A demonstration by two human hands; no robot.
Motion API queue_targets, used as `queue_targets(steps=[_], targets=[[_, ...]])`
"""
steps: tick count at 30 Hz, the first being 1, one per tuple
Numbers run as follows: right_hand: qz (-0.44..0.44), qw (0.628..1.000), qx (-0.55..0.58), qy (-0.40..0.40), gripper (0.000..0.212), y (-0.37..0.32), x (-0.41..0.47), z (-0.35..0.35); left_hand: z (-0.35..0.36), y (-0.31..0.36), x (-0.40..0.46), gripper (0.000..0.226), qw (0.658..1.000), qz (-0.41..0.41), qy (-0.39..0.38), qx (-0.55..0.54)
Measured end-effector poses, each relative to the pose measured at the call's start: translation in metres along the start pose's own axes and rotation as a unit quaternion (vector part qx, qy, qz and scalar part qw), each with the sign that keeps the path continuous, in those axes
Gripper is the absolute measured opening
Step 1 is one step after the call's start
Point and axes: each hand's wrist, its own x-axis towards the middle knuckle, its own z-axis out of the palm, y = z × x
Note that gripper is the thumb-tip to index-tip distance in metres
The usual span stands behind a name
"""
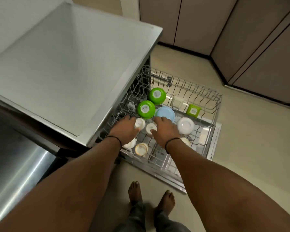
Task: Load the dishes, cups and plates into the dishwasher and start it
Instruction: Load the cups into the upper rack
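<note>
Head view: both arms stretched forward and down over the pulled-out dishwasher rack (pixel 213 104), palms down. Left hand (pixel 124 129) curled around a small white cup (pixel 139 123), upside down in the rack. Right hand (pixel 165 131) with thumb on a second white cup (pixel 151 127), fingers reaching toward the tilted blue plate (pixel 165 113); true grip impossible to tell. Two green bowls (pixel 146 109) inverted behind the hands, a green square cup (pixel 193 110) farther right, a white bowl (pixel 185 125) just beside the right hand. More white cups (pixel 141 149) near the wrists. Steel surface (pixel 65 67) at left above the rack.
</note>
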Motion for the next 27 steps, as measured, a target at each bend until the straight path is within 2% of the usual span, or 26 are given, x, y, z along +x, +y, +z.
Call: queue_targets(steps=[6, 10, 13, 18, 24, 27], targets=[[-0.040, 0.995, -0.064, 0.064, 0.077, -0.004, -0.012, -0.097, -0.087, 0.040, -0.038, 0.056, 0.982, 0.030, 0.160, 0.094], [-0.093, 0.986, -0.079, 0.110, 0.084, -0.034, -0.016, -0.156, -0.143, 0.031, -0.071, 0.062, 0.955, -0.009, 0.264, 0.137], [-0.147, 0.978, -0.076, 0.131, 0.082, -0.079, -0.017, -0.178, -0.174, 0.000, -0.109, 0.062, 0.941, -0.078, 0.299, 0.139], [-0.268, 0.956, -0.068, 0.094, 0.081, -0.195, -0.024, -0.169, -0.194, -0.088, -0.206, 0.060, 0.902, -0.253, 0.341, 0.082], [-0.405, 0.912, -0.055, 0.037, 0.080, -0.336, -0.055, -0.110, -0.151, -0.193, -0.331, 0.054, 0.793, -0.455, 0.404, -0.038], [-0.453, 0.890, -0.060, 0.009, 0.078, -0.398, -0.073, -0.075, -0.123, -0.237, -0.379, 0.059, 0.717, -0.535, 0.433, -0.112]])
